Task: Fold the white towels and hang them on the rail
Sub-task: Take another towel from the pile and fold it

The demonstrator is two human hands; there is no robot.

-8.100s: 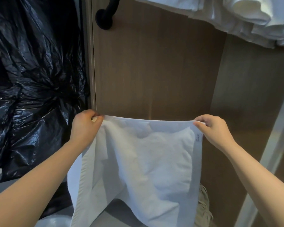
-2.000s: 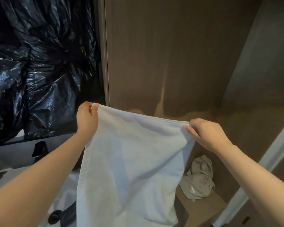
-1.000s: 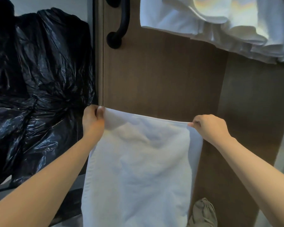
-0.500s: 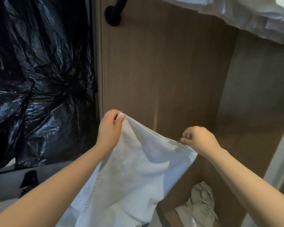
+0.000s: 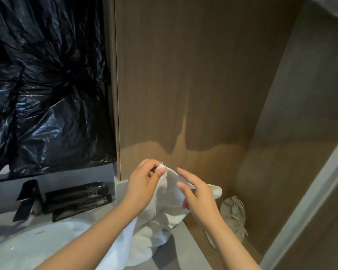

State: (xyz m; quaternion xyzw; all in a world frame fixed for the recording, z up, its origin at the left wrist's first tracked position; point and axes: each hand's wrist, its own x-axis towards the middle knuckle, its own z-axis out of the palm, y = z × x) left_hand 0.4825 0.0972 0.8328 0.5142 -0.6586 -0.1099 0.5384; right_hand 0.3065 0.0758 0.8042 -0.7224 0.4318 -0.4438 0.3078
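Pinching white towel (image 5: 157, 218), left hand (image 5: 144, 184) hovers by slack right hand (image 5: 199, 196), between black tubes (image 5: 76, 199) and grey pouch (image 5: 233, 213).

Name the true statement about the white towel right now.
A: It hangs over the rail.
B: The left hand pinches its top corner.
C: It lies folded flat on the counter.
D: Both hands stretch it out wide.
B: the left hand pinches the raised corner of the white towel between thumb and fingers, while the right hand is beside it with straight fingers.
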